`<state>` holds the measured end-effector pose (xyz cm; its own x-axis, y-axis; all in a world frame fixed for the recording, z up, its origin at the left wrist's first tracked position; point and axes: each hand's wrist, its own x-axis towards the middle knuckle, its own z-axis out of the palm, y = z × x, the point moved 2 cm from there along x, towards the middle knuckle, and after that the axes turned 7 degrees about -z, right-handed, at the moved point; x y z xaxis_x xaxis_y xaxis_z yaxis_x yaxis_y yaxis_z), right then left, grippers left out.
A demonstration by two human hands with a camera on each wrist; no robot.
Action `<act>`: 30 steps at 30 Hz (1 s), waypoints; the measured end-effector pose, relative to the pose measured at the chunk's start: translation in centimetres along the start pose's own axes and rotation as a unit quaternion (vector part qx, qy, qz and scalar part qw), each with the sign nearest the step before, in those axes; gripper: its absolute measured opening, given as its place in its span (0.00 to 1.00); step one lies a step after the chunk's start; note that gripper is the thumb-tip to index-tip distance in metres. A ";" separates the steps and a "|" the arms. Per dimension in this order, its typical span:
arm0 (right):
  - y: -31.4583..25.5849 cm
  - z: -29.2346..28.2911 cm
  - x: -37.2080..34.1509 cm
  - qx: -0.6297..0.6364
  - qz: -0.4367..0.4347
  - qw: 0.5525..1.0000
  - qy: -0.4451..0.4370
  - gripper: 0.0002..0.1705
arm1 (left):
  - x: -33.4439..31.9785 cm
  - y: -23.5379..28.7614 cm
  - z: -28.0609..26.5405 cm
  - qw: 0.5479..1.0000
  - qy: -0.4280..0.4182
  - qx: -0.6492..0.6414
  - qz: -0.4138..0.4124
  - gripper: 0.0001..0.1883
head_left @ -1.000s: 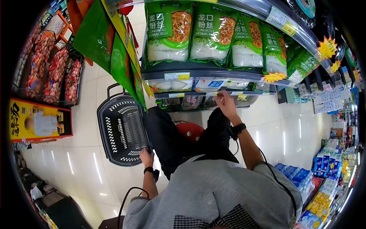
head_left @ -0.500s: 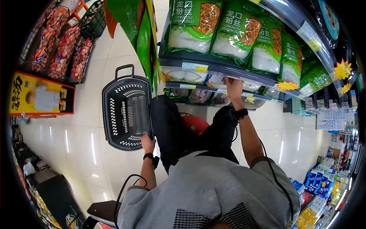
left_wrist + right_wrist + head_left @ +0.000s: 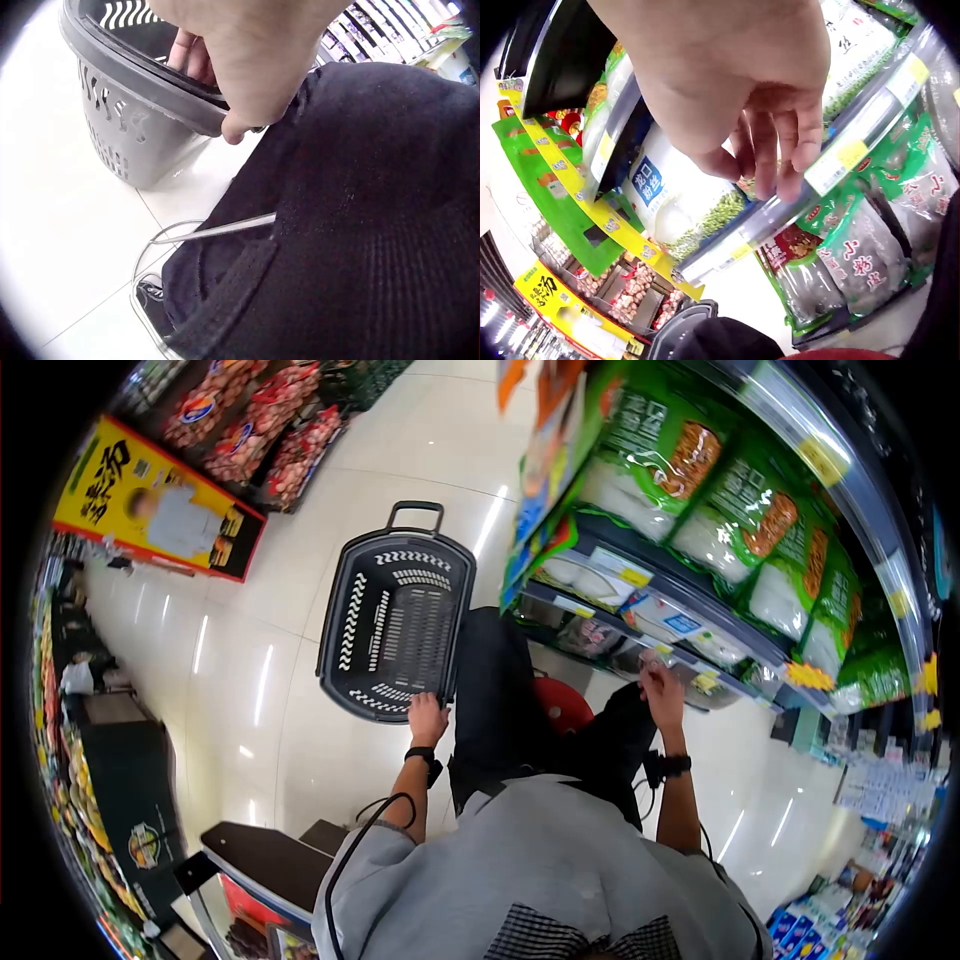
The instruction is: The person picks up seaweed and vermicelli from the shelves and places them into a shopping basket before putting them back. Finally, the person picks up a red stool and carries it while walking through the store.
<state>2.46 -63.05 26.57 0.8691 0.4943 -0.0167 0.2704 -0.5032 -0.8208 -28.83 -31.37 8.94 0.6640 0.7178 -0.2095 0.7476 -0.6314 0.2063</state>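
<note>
My left hand grips the rim of a dark grey shopping basket, thumb outside and fingers over the inside in the left wrist view. Slots pierce the basket's walls, and nothing lies in it. Near the front edge of a low shelf, my right hand hangs with loosely bent fingers and holds nothing. In the right wrist view its fingertips overlap the price strip. Behind them lies a white vermicelli pack with a blue label. Clear packs with green tops sit one shelf lower.
Green Longkou vermicelli bags fill the upper shelf, beside a hanging green display strip. Netted red-and-brown goods stand at the far left above a yellow poster. A red stool is between my knees.
The head view has turned left, so basket and shelf appear farther right and tilted. My right hand has drawn back from the packs toward my knee. My left hand stays on the basket.
</note>
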 end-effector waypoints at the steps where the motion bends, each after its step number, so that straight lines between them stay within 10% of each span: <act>1: 0.6 -0.1 -0.5 -0.005 0.006 1.000 -0.014 0.09 | 0.5 0.2 0.1 1.000 -0.003 -0.006 -0.002 0.21; 18: 8.2 0.3 -6.4 -0.002 0.136 0.979 -0.153 0.10 | 17.2 -1.0 -11.0 0.972 0.198 -0.118 -0.037 0.12; 30: 11.9 0.0 -8.0 0.038 0.245 0.953 -0.176 0.10 | 17.1 -7.7 -13.3 0.828 0.272 -0.423 -0.249 0.22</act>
<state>-1.27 -73.02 16.98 0.6869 0.4278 -0.5875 -0.1737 -0.6883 -0.7043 -23.47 -10.34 16.43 -0.0002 0.9985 -0.0549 0.4949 0.0478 0.8676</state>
